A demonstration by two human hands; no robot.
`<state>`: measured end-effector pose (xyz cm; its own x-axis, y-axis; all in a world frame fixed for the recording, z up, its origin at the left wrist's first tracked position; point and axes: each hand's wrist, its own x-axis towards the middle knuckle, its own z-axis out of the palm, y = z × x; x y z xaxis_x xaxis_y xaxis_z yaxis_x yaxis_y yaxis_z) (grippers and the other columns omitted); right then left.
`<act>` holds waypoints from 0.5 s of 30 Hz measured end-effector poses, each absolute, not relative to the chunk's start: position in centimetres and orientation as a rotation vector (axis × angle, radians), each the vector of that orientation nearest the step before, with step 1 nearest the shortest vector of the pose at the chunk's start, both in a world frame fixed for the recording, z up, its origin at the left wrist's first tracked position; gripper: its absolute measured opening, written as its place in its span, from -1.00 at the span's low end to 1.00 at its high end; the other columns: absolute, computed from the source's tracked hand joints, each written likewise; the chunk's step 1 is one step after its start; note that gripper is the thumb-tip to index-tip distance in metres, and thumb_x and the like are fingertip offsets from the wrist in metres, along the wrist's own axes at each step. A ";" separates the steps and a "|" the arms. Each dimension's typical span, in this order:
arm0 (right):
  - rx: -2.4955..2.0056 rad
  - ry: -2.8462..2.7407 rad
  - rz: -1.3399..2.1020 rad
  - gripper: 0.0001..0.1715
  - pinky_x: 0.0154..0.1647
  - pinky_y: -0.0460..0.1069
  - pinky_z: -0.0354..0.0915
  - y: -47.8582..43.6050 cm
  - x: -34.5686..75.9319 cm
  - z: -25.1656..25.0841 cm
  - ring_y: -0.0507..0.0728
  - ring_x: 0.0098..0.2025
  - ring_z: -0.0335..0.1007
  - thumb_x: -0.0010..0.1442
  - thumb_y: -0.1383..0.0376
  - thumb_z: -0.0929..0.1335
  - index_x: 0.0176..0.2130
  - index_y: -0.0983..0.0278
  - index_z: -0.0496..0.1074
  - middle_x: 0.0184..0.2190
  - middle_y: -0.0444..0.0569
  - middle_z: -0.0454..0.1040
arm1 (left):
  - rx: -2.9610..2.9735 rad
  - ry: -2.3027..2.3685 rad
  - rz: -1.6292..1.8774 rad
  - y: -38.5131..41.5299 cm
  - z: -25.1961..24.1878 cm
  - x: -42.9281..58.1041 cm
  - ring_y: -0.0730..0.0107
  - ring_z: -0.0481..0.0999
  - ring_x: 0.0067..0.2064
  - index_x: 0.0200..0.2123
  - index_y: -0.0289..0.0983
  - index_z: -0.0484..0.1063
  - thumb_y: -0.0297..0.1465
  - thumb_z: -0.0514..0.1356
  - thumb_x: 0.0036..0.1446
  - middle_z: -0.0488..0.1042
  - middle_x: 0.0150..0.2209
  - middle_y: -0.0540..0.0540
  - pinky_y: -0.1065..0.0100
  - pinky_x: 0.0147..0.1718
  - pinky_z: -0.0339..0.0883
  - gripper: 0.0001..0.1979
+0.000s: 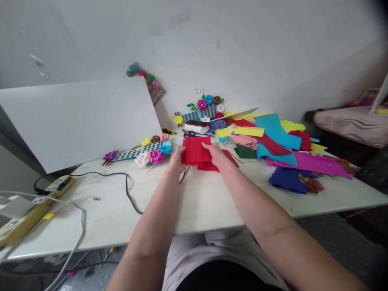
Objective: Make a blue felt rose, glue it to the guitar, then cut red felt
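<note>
Between my two hands is a folded piece of red crepe paper [197,150], held up just over the white table. My left hand [178,159] grips its left edge, fingers closed, with the fingertips partly hidden behind the paper. At the right edge my right hand [214,153] pinches it, thumb on the front face. More red paper [229,158] lies on the table behind my right hand. Close behind the held paper are dark-handled scissors [190,133] and a bundle of purple-blue cord [218,126].
Colourful crepe paper [277,131] is heaped on the right of the table [209,206]. A woven panel with paper flowers [138,151] lies left; another flowered panel [200,111] leans on the wall. A white board [81,121], power strip [38,206] and black cable [126,186] occupy the left side.
</note>
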<state>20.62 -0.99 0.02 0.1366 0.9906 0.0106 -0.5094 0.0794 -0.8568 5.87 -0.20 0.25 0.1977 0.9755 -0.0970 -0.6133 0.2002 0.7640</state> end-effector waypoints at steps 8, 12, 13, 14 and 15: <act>-0.814 -0.739 1.261 -0.92 -0.18 0.08 0.43 -0.9 20.3 -0.2 0.14 -0.37 0.53 0.02 0.42 0.39 -0.36 0.32 0.47 -0.51 -0.07 0.57 | 0.654 0.633 1.207 0.0 0.2 5.7 0.17 0.55 -0.18 -0.11 -0.38 0.39 -0.46 0.11 -0.01 0.56 -0.28 -0.19 0.20 -0.12 0.40 -0.66; -0.736 -0.747 1.306 -0.87 -0.16 0.08 0.43 -1.3 20.3 0.0 0.14 -0.34 0.53 0.01 0.39 0.40 -0.32 0.30 0.48 -0.46 -0.07 0.58 | 0.600 0.640 1.232 -0.4 0.5 5.8 0.18 0.55 -0.21 -0.13 -0.38 0.40 -0.47 0.07 0.01 0.56 -0.34 -0.16 0.22 -0.16 0.41 -0.68; -0.723 -0.743 1.318 -0.87 -0.16 0.08 0.43 -1.3 20.2 0.1 0.14 -0.34 0.53 0.02 0.39 0.40 -0.32 0.30 0.48 -0.45 -0.07 0.58 | 0.593 0.644 1.234 -0.5 0.6 5.9 0.18 0.55 -0.22 -0.14 -0.38 0.41 -0.48 0.07 0.01 0.56 -0.35 -0.16 0.22 -0.17 0.41 -0.68; -0.715 -0.737 1.325 -0.87 -0.16 0.09 0.43 -1.4 20.2 0.1 0.14 -0.35 0.53 0.02 0.39 0.39 -0.32 0.30 0.48 -0.46 -0.07 0.58 | 0.589 0.649 1.231 -0.6 0.7 6.0 0.18 0.55 -0.22 -0.15 -0.39 0.41 -0.48 0.06 0.01 0.55 -0.36 -0.17 0.23 -0.17 0.41 -0.69; -0.716 -0.733 1.324 -0.88 -0.16 0.09 0.43 -1.3 20.1 0.1 0.14 -0.36 0.53 0.02 0.39 0.39 -0.32 0.30 0.47 -0.46 -0.07 0.58 | 0.589 0.653 1.226 -0.8 0.9 6.0 0.18 0.55 -0.22 -0.15 -0.39 0.41 -0.48 0.06 0.02 0.55 -0.36 -0.17 0.23 -0.18 0.41 -0.70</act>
<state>20.09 -1.34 0.10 0.0988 0.9931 0.0628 -0.5799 0.1088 -0.8074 6.01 -0.76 0.85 0.2049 0.9696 -0.1340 -0.6525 0.2374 0.7197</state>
